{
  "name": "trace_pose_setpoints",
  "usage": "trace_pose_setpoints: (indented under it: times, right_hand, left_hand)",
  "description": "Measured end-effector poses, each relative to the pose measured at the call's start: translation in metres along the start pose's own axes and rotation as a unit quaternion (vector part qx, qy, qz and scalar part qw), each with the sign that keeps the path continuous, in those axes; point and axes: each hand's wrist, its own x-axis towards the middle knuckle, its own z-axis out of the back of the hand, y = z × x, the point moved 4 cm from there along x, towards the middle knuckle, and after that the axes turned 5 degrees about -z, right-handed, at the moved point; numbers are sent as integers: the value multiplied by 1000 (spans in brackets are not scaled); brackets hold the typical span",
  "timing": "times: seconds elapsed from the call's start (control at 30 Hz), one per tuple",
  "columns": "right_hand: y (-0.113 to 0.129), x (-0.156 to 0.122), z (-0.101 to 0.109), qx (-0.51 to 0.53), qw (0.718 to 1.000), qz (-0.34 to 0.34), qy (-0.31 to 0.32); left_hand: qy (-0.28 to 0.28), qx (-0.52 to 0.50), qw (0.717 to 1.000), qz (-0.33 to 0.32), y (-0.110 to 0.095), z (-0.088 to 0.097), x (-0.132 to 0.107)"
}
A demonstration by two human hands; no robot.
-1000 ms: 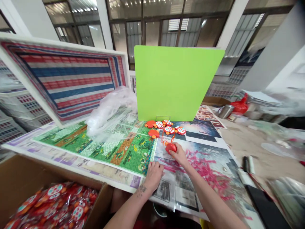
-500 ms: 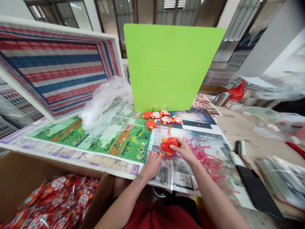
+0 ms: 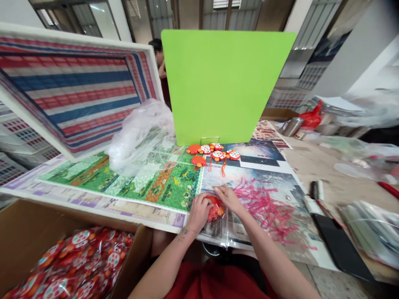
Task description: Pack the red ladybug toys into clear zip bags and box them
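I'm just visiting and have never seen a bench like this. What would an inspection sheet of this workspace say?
Surface: a green printed sheet and a pink coral-print sheet lie on the table.
Job's things: a red toy, seemingly in clear plastic; more orange-red toys with red cords.
Clutter: crumpled clear plastic, a steel cup, a red plastic bag.
Hands: left hand cups the toy; right hand touches it.
Cables: nothing seen.
Surroundings: a green board, a cardboard box of bagged toys, a co-worker beyond the board, stacked crates.
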Motion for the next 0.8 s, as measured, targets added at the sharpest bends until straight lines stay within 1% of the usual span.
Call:
trace_pose_setpoints:
  times: [0.03, 0.07, 0.1, 0.13, 0.2, 0.27, 0.37, 0.43, 0.5, 0.53, 0.57, 0.63, 0.67, 0.7, 0.73, 0.77, 0.8]
  right_hand:
    - [-7, -5, 8, -43, 997, -40, -41]
    - [-15, -11, 15, -75, 992, -82, -64]
    - [-22, -19, 18, -89, 987, -115, -69]
    - [-28, -26, 17, -87, 985, -133, -63]
    - [-33, -38, 9, -50, 989, -132, -45]
    - [-31, -45, -3, -9, 992, -117, -54]
    - [-22, -48, -15, 26, 987, -113, -112]
    - [-14, -47, -17, 49, 982, -116, -143]
    - [-6, -47, -16, 77, 978, -109, -160]
    - [-3, -47, -15, 94, 977, -104, -163]
    - [0, -47, -14, 114, 975, -99, -164]
    - [3, -49, -12, 162, 969, -96, -160]
    - [4, -50, -12, 184, 965, -97, -159]
    - [5, -52, -11, 202, 961, -97, -163]
    - [6, -53, -11, 212, 958, -93, -170]
    - [7, -54, -10, 217, 956, -87, -178]
    - [7, -54, -10, 220, 954, -81, -186]
  left_hand:
    - [1, -19, 1000, 4, 1, 0, 0]
    - [3, -39, 999, 9, 2, 0, 1]
    - [8, -59, 998, 15, 3, 0, 2]
    - [15, -75, 997, 24, 4, 0, 3]
    - [42, -98, 993, 43, 7, 1, 8]
    - [91, -112, 988, 47, 7, 3, 15]
    - [156, -109, 981, 37, 1, 11, 25]
    - [180, -108, 976, 49, -3, 19, 28]
    - [189, -130, 971, 73, -6, 25, 26]
    - [176, -141, 970, 85, -5, 28, 24]
    - [144, -148, 973, 98, -4, 32, 22]
    - [41, -153, 976, 146, 5, 40, 16]
    - [-8, -167, 969, 182, 12, 42, 12]
    - [-38, -196, 954, 223, 18, 42, 7]
    - [-47, -239, 933, 265, 24, 39, 2]
    - [-39, -288, 909, 299, 28, 35, -2]
    - [-21, -337, 886, 318, 30, 30, -5]
